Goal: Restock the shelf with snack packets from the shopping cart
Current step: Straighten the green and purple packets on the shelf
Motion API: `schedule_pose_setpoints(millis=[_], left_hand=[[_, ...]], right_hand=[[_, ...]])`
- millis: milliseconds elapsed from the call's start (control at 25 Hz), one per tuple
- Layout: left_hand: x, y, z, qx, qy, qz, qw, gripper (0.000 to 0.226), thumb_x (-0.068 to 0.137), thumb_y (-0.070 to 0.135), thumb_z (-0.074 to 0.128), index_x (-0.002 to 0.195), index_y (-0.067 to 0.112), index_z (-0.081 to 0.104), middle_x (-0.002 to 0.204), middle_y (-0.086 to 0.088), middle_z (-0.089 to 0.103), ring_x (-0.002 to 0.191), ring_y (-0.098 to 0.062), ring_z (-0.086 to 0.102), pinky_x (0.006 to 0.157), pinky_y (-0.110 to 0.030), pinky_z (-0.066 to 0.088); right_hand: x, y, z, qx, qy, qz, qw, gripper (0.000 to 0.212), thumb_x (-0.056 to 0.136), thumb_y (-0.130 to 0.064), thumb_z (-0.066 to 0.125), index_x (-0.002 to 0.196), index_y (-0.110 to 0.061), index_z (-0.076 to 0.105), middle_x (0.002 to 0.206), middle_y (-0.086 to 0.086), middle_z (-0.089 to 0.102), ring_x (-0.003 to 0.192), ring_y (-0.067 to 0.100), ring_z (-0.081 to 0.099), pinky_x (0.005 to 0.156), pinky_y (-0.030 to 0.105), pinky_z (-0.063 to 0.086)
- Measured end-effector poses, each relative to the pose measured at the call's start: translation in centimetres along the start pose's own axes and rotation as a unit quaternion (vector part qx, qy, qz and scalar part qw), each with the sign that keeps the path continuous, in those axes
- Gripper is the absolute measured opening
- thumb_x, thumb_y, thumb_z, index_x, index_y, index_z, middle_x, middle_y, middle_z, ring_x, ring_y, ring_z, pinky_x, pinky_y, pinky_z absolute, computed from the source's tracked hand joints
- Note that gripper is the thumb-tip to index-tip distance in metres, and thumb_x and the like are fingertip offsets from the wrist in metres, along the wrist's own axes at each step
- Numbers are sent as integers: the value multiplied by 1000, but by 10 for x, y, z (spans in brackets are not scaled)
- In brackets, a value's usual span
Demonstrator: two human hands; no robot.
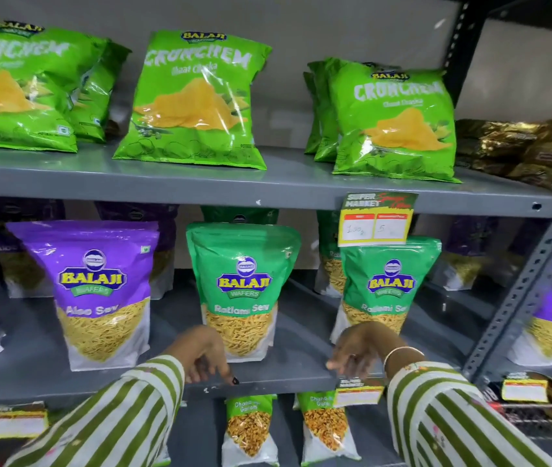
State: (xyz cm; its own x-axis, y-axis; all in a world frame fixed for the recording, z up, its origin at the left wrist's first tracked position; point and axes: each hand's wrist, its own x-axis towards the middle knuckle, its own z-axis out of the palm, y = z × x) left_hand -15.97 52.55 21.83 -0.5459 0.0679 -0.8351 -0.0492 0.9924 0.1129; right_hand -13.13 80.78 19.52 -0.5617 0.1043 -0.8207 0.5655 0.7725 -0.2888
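Shelving of grey metal fills our view, its boards running left to right. On the top board lime Crunchem bags stand upright, long axis vertical, fronts toward us. On the middle shelf a purple Aloo Sev pouch stands upright at left, and beside it two green Ratlami Sev pouches, one in the centre and one to the right, each upright with its label facing us. Below, smaller Chana pouches stand upright. A price tag hangs from the upper board edge. Our left hand hangs just before the centre pouch, fingers loosely curled, holding nothing. Our right hand hovers by the right pouch, fingers drooping and loose, also empty.
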Motion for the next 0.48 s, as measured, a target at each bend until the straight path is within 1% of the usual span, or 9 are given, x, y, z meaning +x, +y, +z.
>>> schedule_pose_setpoints(millis=[80, 120, 200, 240, 280, 320, 360, 400, 480], left_hand=[[2, 37, 9, -30, -30, 66, 997, 26, 90, 37, 47, 80, 14, 53, 85, 2, 54, 68, -7, 53, 65, -21, 44], [7, 60, 13, -63, -17, 120, 991, 25, 89, 37, 50, 76, 15, 51, 81, 2, 54, 67, -8, 53, 62, -21, 43], [15, 109, 29, -169, 77, 235, 954, 24, 84, 32, 61, 95, 13, 53, 96, -2, 57, 86, -14, 58, 66, -27, 48], [22, 130, 36, -221, 134, 269, 928, 42, 81, 29, 65, 115, 10, 49, 115, -7, 55, 105, -21, 57, 74, -32, 51], [33, 149, 42, -263, 174, 288, 904, 64, 78, 27, 69, 131, 8, 38, 133, -10, 47, 122, -25, 49, 89, -37, 49], [45, 165, 47, -297, 192, 302, 885, 82, 75, 26, 72, 140, 7, 26, 145, -11, 37, 132, -27, 39, 103, -38, 43], [56, 178, 50, -324, 201, 310, 871, 93, 72, 25, 75, 144, 7, 19, 151, -12, 29, 138, -27, 32, 111, -40, 35], [67, 192, 53, -344, 208, 308, 862, 98, 69, 24, 77, 144, 6, 17, 153, -13, 27, 139, -28, 30, 114, -43, 32], [81, 209, 58, -359, 241, 298, 851, 87, 66, 19, 79, 137, 0, 33, 145, -18, 41, 131, -32, 42, 109, -46, 39]], right_hand=[[-11, 42, -16, -21, -3, 77, 997, 34, 81, -43, 62, 89, -9, 60, 86, 3, 59, 74, 15, 55, 72, 27, 48], [-16, 61, -21, -29, 20, 89, 995, 34, 81, -44, 61, 85, -10, 58, 82, 3, 59, 65, 13, 56, 65, 25, 46], [-24, 99, -29, -59, 125, 67, 988, 35, 82, -45, 61, 90, -12, 56, 90, 9, 64, 56, 11, 62, 60, 27, 46], [-28, 110, -30, -61, 189, 42, 979, 38, 84, -44, 58, 102, -10, 57, 106, 15, 62, 72, 14, 68, 68, 29, 49], [-26, 119, -33, -18, 250, -16, 968, 47, 86, -40, 56, 119, -6, 52, 126, 19, 54, 101, 20, 65, 81, 28, 49], [-19, 128, -36, 96, 282, -73, 952, 62, 85, -38, 59, 132, -2, 40, 140, 21, 44, 123, 27, 51, 90, 22, 49], [-8, 136, -40, 204, 295, -127, 925, 83, 76, -42, 69, 138, 0, 31, 144, 21, 39, 130, 32, 42, 91, 18, 48], [-2, 139, -43, 268, 314, -168, 895, 105, 59, -50, 79, 138, -1, 30, 143, 18, 41, 130, 32, 42, 94, 21, 47], [37, 154, -53, 291, 331, -224, 869, 130, 28, -58, 86, 133, 0, 36, 139, 17, 47, 128, 30, 46, 103, 39, 43]])
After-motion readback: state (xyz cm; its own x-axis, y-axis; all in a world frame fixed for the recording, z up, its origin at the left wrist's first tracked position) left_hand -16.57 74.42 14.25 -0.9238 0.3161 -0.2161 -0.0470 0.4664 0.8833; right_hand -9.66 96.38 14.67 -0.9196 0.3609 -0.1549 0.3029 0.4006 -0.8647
